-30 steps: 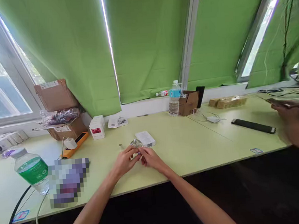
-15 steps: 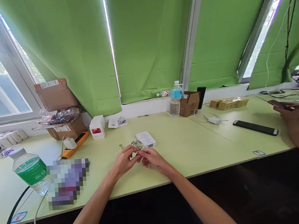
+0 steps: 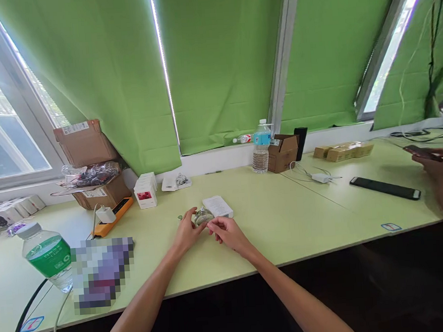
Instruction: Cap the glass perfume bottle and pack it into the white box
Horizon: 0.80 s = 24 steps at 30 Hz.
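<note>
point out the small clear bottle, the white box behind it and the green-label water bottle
small clear bottle (image 3: 203,217), head view, glass body
white box (image 3: 217,205), head view, top face
green-label water bottle (image 3: 50,257), head view, label

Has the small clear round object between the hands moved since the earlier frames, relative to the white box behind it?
Yes. The clear round object now sits higher in the left hand, closer to the white box, more exposed above the fingers of the right hand.

1. Both bare forearms reach forward and converge.
2. The left hand (image 3: 185,232) curls, its thumb and fingertips pinched in a grip.
3. The right hand (image 3: 228,233), just beside it, has bent fingers meeting that grip.
</note>
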Each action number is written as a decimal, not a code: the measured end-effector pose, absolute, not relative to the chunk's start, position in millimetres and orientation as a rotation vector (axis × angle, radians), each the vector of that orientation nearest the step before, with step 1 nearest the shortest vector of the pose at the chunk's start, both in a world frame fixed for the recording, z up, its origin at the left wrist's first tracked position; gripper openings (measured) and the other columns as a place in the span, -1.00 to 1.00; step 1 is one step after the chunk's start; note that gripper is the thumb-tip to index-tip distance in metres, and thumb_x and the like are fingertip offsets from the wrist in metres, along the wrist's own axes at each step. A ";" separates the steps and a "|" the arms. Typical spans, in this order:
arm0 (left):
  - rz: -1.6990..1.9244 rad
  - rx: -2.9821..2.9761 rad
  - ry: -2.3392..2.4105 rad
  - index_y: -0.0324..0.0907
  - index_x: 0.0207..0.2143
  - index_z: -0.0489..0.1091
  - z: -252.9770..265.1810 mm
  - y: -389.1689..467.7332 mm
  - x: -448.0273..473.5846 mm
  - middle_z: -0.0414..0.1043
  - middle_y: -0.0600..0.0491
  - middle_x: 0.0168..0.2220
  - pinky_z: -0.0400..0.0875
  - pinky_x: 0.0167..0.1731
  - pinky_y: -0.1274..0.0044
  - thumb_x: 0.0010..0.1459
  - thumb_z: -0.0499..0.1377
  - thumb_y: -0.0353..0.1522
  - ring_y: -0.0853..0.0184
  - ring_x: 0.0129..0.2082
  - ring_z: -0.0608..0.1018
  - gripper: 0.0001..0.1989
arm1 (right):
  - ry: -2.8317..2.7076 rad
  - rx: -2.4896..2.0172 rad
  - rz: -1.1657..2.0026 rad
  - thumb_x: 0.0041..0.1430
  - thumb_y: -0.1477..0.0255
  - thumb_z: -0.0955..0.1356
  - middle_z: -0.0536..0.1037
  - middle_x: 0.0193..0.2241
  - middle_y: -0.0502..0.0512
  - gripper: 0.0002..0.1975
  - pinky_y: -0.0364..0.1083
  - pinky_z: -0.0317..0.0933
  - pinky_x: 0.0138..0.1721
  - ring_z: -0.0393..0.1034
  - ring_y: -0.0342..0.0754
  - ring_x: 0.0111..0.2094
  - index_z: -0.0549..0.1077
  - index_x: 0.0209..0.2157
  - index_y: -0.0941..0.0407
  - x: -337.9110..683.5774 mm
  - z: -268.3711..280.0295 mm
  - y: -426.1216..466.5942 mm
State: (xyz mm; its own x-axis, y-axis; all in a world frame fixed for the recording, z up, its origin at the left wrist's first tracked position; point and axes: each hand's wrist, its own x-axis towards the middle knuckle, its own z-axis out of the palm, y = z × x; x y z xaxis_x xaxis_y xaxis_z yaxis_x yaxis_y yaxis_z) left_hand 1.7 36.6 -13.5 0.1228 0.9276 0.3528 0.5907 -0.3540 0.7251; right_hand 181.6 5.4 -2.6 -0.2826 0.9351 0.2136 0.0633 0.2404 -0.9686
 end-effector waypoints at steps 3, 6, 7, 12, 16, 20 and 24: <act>1.056 1.982 1.411 -0.20 0.00 0.33 -13.1 40.3 2.2 0.46 0.04 -0.34 0.24 -0.52 0.56 0.12 0.14 -0.14 0.42 -0.57 0.36 -0.55 | -1.613 -0.985 1.127 0.17 0.24 0.30 0.50 -0.44 0.04 -0.74 -0.20 0.20 -0.57 0.30 -0.19 -0.55 0.46 -0.32 0.15 181.2 -3.4 3.5; 1.032 1.992 1.359 -0.19 -0.09 0.39 -10.4 38.0 0.5 0.44 0.10 -0.44 0.21 -0.54 0.58 0.12 0.13 -0.12 0.42 -0.57 0.37 -0.60 | -1.619 -1.009 1.104 0.15 0.26 0.31 0.51 -0.44 0.05 -0.75 -0.20 0.21 -0.57 0.30 -0.17 -0.54 0.47 -0.30 0.16 181.8 -2.9 3.8; 1.024 1.992 1.342 -0.18 -0.10 0.39 -9.5 36.4 -0.6 0.45 0.11 -0.43 0.21 -0.53 0.58 0.12 0.13 -0.11 0.41 -0.56 0.38 -0.60 | -1.619 -1.013 1.096 0.15 0.27 0.31 0.51 -0.44 0.05 -0.76 -0.20 0.21 -0.56 0.30 -0.17 -0.53 0.47 -0.30 0.16 182.2 -2.7 4.5; 0.956 1.997 1.287 -0.16 -0.16 0.41 -5.8 27.2 -10.8 0.44 0.13 -0.44 0.22 -0.52 0.58 0.06 0.18 -0.13 0.40 -0.53 0.40 -0.64 | -1.601 -1.030 1.066 0.12 0.31 0.32 0.50 -0.44 0.05 -0.77 -0.19 0.21 -0.56 0.29 -0.17 -0.55 0.46 -0.27 0.17 185.9 -0.3 8.9; 0.869 2.019 1.263 -0.17 -0.24 0.41 -0.6 14.2 -19.6 0.44 0.12 -0.43 0.26 -0.48 0.56 0.04 0.21 -0.14 0.37 -0.48 0.42 -0.68 | -1.610 -1.042 1.036 0.11 0.32 0.32 0.51 -0.44 0.05 -0.78 -0.19 0.21 -0.55 0.29 -0.17 -0.55 0.47 -0.28 0.17 189.9 6.4 7.8; 0.853 2.033 1.273 -0.16 -0.23 0.39 2.9 -5.4 -22.0 0.44 0.11 -0.39 0.28 -0.42 0.54 0.07 0.18 -0.16 0.36 -0.43 0.43 -0.71 | -1.643 -1.027 0.955 0.12 0.33 0.31 0.51 -0.45 0.05 -0.78 -0.17 0.23 -0.50 0.32 -0.15 -0.50 0.48 -0.26 0.16 193.3 16.6 1.1; 0.853 1.984 1.280 -0.15 -0.20 0.39 1.8 -22.3 -18.1 0.45 0.10 -0.36 0.28 -0.41 0.53 0.08 0.18 -0.16 0.35 -0.42 0.43 -0.70 | -1.709 -1.038 0.879 0.14 0.34 0.31 0.51 -0.46 0.04 -0.79 -0.15 0.26 -0.45 0.35 -0.12 -0.47 0.50 -0.27 0.15 194.9 23.7 -5.8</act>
State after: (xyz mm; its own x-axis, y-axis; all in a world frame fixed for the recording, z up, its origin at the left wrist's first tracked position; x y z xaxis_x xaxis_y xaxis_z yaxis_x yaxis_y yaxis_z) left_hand -18.1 -22.3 1.8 0.3212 0.9288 0.1846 0.5278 -0.3374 0.7795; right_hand 194.9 -5.8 23.7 -0.2201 0.9149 0.3384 0.2569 0.3890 -0.8847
